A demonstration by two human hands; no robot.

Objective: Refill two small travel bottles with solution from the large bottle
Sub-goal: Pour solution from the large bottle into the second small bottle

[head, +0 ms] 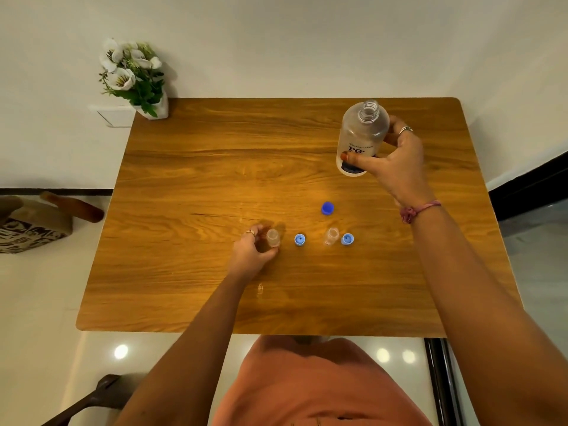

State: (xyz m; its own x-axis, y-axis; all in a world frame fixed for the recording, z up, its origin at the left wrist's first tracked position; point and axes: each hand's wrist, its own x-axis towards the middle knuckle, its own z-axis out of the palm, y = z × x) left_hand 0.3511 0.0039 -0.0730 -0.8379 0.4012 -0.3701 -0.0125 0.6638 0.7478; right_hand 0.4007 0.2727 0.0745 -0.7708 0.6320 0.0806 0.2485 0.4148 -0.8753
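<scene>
From the head view, the right hand (pixel 396 158) grips the open large bottle (pixel 359 139) near the worktop's (pixel 196 167) far right corner — tipped fast, it could miss a tiny mouth. The left hand (pixel 253 253) pinches one small bottle (pixel 273 237); the other small bottle (pixel 332 235) stands loose. How full they are — can't tell.
</scene>
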